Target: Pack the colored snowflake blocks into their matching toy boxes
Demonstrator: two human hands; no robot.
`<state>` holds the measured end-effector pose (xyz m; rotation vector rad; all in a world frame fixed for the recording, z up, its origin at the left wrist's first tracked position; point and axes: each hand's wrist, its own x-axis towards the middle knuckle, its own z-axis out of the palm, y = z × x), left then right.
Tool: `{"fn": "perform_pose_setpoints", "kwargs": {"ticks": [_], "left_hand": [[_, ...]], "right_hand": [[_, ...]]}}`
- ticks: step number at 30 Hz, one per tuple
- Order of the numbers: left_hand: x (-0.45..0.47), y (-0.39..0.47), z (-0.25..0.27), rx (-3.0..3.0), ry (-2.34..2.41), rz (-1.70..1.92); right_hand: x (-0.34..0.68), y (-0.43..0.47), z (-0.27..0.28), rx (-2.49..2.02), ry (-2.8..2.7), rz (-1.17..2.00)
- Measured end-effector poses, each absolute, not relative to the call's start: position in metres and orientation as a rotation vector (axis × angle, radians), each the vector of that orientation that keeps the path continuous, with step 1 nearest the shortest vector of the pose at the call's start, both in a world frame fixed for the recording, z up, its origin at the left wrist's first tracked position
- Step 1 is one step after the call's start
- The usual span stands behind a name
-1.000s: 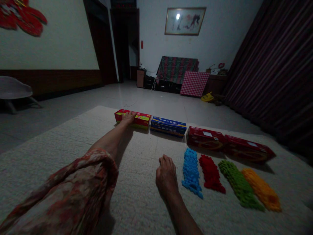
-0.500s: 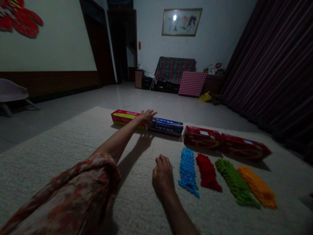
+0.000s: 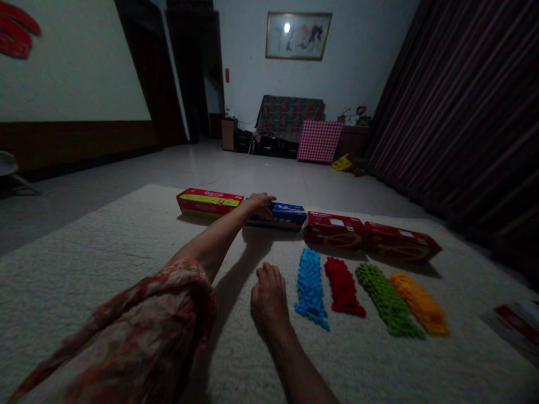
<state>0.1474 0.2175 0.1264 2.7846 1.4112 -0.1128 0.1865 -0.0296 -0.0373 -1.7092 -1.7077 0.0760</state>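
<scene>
On a cream mat (image 3: 138, 241) in a dim room (image 3: 261, 174), I list one glossy blue box (image 3: 288, 216), white lettering (image 3: 288, 208) too blurred to read, between a red-and-yellow box (image 3: 206, 202) and dark-red boxes (image 3: 334, 229), my left hand (image 3: 260, 204) over it, fingers spread, grip impossible to tell, my right hand (image 3: 269, 294) loosely clenched beside a bumpy blue strip (image 3: 310, 286).

Along the far edge of the mat (image 3: 105, 269) stand, left to right, first box (image 3: 209, 203), second box (image 3: 285, 216), third box (image 3: 334, 230), fourth box (image 3: 400, 242). Before the last two lie four strips (image 3: 385, 300). The left hand (image 3: 261, 205) is at the second box, the right hand (image 3: 269, 294) left of the strips.
</scene>
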Motion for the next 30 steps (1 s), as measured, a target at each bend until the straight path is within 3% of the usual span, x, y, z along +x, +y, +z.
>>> {"fn": "perform_pose_setpoints", "kwargs": {"ticks": [9,14,23,30], "left_hand": [[0.094,0.163,0.164,2.803,1.491,-0.066],[0.038,0.102,0.147,2.735,1.480,-0.006],[-0.010,0.009,0.112,2.729,1.311,0.168],[-0.001,-0.040,0.086,2.776,1.011,0.303]], "right_hand": [[0.192,-0.018,-0.048,-1.575,-1.607,0.085],[0.203,-0.021,-0.046,-1.325,-1.418,0.104],[0.230,-0.103,0.014,-1.208,-1.384,-0.258],[0.267,-0.123,0.052,-1.491,-1.728,0.155]]}}
